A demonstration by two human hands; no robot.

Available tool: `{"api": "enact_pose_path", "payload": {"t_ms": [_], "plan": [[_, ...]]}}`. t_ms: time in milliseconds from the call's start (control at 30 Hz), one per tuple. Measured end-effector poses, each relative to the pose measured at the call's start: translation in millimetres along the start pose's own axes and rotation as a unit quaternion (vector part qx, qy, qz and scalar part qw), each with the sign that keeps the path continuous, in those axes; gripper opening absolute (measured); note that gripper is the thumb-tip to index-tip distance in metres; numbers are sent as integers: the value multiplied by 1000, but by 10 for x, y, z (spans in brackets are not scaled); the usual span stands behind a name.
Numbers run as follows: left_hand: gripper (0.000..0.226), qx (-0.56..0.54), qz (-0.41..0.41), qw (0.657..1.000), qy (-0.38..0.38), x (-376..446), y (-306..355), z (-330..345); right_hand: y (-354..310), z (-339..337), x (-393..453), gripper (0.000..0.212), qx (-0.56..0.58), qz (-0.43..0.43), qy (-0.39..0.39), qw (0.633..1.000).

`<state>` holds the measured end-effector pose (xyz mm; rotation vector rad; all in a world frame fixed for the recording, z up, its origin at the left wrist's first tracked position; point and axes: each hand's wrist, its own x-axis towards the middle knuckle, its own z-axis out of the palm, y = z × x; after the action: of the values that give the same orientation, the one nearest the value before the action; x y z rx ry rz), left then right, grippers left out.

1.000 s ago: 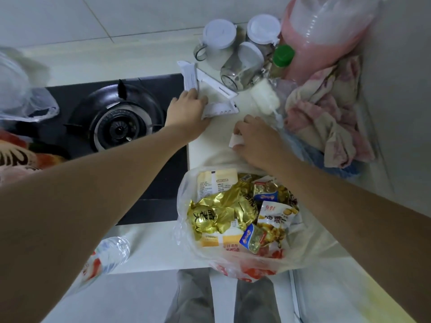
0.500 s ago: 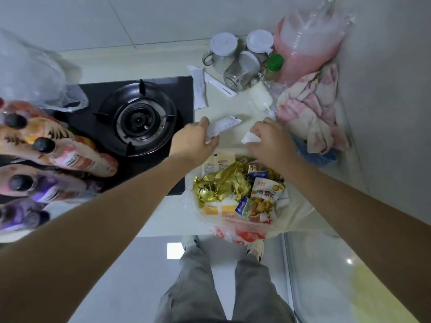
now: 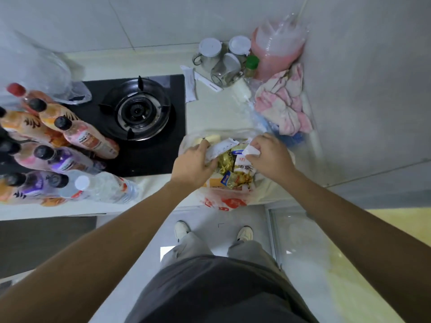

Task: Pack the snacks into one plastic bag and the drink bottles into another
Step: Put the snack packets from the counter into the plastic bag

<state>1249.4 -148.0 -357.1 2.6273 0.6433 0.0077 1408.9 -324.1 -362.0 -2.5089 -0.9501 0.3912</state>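
Note:
A clear plastic bag (image 3: 224,197) with red print sits open at the counter's front edge, filled with several snack packets (image 3: 235,173) in gold, white and orange. My left hand (image 3: 193,164) holds a long white snack packet (image 3: 221,148) over the bag's mouth. My right hand (image 3: 268,157) pinches a small white packet (image 3: 250,150) above the bag's right side. Several drink bottles (image 3: 70,150) stand at the far left by the stove. Two more white packets (image 3: 190,86) lie on the counter behind.
A black gas stove (image 3: 137,113) lies left of the bag. An empty clear plastic bag (image 3: 46,75) sits at the stove's far left. Lidded glass jars (image 3: 219,59), a pink-filled bag (image 3: 277,50) and a pink cloth (image 3: 284,101) crowd the back right corner by the wall.
Both hands drew back from the counter toward me, each carrying a white packet, and now hover over the open snack bag. The view pulled up and back, revealing the bottles.

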Motion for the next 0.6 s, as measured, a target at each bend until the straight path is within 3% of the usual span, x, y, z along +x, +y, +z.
{"api": "enact_pose_path", "payload": {"t_ms": [200,400,600], "plan": [[41,13,11,998,-57,-103,111,58,46,85,-95,25,-26,33,-20,999],[33,30,32,998,-54,-18,164,139,74,131,-82,29,-49,42,2,998],[46,52,37,996,-55,77,115,203,65,134,-87,31,-67,28,-3,997]]}}
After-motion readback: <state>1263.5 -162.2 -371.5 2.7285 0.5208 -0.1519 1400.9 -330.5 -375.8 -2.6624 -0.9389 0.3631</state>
